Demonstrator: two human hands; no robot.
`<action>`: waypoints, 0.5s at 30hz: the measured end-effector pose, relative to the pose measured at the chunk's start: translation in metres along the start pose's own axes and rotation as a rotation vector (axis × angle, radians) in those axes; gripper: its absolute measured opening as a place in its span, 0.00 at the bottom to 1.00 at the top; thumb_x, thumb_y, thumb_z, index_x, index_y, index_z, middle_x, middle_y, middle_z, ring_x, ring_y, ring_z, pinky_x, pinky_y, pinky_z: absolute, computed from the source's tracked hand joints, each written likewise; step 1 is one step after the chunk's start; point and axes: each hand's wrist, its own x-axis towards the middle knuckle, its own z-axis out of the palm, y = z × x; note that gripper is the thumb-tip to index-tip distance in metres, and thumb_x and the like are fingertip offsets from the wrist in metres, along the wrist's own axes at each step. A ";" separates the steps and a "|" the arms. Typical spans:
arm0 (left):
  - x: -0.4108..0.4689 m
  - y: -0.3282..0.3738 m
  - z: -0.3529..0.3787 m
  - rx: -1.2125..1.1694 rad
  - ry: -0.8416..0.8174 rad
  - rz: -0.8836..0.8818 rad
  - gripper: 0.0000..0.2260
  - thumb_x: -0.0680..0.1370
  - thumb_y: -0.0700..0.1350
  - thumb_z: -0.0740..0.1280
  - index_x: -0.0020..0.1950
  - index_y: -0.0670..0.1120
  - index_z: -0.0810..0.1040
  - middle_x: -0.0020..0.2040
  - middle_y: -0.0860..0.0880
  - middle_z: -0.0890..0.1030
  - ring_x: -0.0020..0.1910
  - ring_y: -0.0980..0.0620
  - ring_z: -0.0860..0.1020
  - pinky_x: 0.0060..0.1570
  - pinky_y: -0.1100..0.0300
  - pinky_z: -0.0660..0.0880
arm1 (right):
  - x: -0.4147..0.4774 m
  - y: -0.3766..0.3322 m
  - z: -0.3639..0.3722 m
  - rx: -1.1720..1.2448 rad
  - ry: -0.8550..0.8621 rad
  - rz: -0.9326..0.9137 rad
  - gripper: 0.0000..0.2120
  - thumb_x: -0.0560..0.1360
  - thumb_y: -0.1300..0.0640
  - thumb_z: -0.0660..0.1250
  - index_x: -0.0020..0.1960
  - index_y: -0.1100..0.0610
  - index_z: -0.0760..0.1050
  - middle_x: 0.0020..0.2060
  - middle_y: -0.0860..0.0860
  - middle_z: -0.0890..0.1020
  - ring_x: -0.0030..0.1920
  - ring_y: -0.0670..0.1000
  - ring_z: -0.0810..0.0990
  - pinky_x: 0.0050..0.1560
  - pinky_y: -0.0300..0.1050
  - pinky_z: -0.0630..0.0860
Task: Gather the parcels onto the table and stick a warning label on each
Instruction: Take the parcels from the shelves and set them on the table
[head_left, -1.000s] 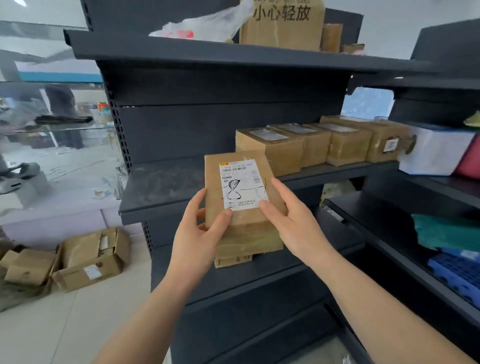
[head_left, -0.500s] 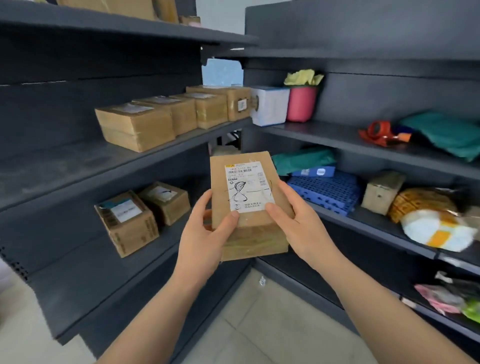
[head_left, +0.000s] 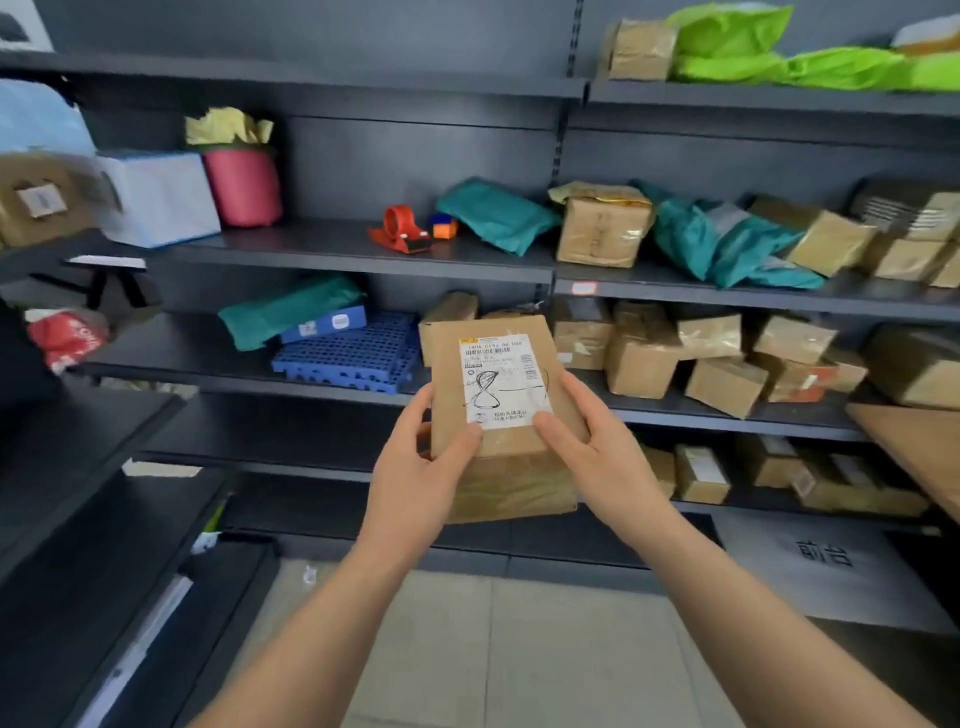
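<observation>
I hold a brown cardboard parcel (head_left: 501, 415) upright in front of me with both hands. It carries a white shipping label with a handwritten 8. My left hand (head_left: 415, 478) grips its left side with the thumb on the front. My right hand (head_left: 597, 457) grips its right side the same way. A second brown box seems to sit under the parcel, partly hidden by my hands. Several more brown parcels (head_left: 727, 364) lie on the dark shelves (head_left: 363, 249) behind, to the right.
A wooden table corner (head_left: 924, 452) juts in at the right edge. On the shelves are an orange tape dispenser (head_left: 402, 231), teal mailer bags (head_left: 498, 213), a blue plastic grid (head_left: 348, 353), a pink container (head_left: 244, 184) and a white box (head_left: 156, 197). Pale floor tiles lie below.
My view has swung right from the first shelf unit to the adjoining shelves. Both hands keep the same grip on the parcel, which stays in front of me.
</observation>
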 end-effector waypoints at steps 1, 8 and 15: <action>0.002 0.001 0.025 -0.008 -0.037 -0.002 0.18 0.74 0.55 0.68 0.57 0.75 0.67 0.48 0.68 0.79 0.46 0.68 0.78 0.35 0.71 0.74 | 0.000 0.011 -0.021 -0.003 0.027 0.005 0.28 0.76 0.44 0.64 0.74 0.42 0.59 0.61 0.28 0.70 0.59 0.30 0.69 0.58 0.34 0.70; 0.015 -0.001 0.182 -0.047 -0.269 -0.008 0.20 0.75 0.55 0.68 0.63 0.71 0.67 0.49 0.67 0.79 0.46 0.69 0.77 0.42 0.65 0.75 | -0.009 0.083 -0.152 -0.063 0.238 0.128 0.30 0.76 0.43 0.64 0.74 0.44 0.58 0.62 0.33 0.67 0.63 0.37 0.66 0.61 0.37 0.66; 0.033 0.003 0.315 -0.009 -0.509 0.026 0.23 0.74 0.57 0.68 0.67 0.66 0.66 0.53 0.64 0.77 0.50 0.64 0.77 0.46 0.62 0.76 | -0.014 0.137 -0.254 -0.084 0.476 0.267 0.30 0.75 0.45 0.66 0.74 0.44 0.59 0.63 0.37 0.71 0.63 0.40 0.70 0.63 0.42 0.69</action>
